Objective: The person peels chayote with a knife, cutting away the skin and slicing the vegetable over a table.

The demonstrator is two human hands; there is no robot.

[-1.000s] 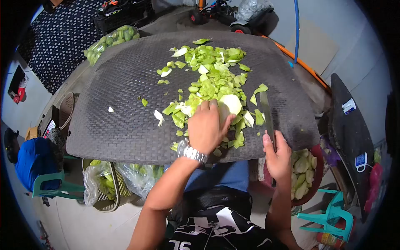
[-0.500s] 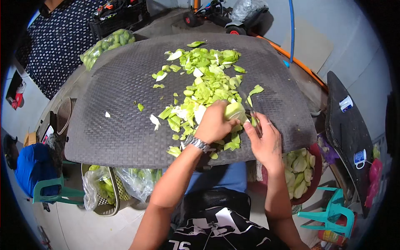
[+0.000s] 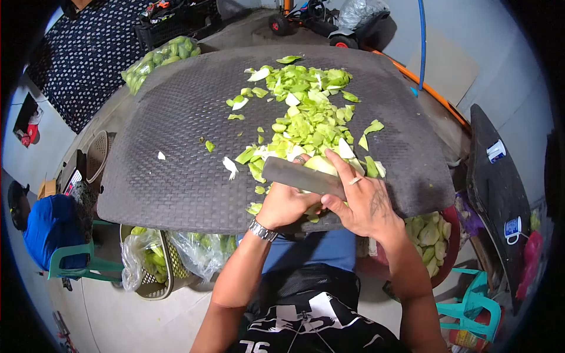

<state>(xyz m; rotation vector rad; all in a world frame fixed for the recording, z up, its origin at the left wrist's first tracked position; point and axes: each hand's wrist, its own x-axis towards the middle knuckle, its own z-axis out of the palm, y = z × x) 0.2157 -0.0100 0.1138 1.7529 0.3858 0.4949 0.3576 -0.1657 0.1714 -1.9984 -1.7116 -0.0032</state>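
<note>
My left hand (image 3: 284, 203), with a metal watch on the wrist, is closed around a pale green vegetable (image 3: 322, 165) that looks like a chayote. A broad knife (image 3: 303, 177) lies across in front of it and hides much of it. My right hand (image 3: 366, 203) grips the knife at its right end, index finger stretched out along the vegetable's far side. The blade points left, over my left hand. Just beyond both hands spreads a heap of light green peelings (image 3: 315, 120) on the dark woven tabletop (image 3: 176, 170).
A red tub (image 3: 450, 232) of pale peeled pieces stands below the table at right. At lower left are a basket (image 3: 170, 265) and a plastic bag (image 3: 203, 253) of green vegetables. Another filled bag (image 3: 162, 59) sits at the far left edge, near a person in patterned clothing (image 3: 88, 53).
The knife has swung from the vegetable's right side to lie flat across it, blade pointing left. My right hand has turned over and moved left; the view has shifted slightly.
</note>
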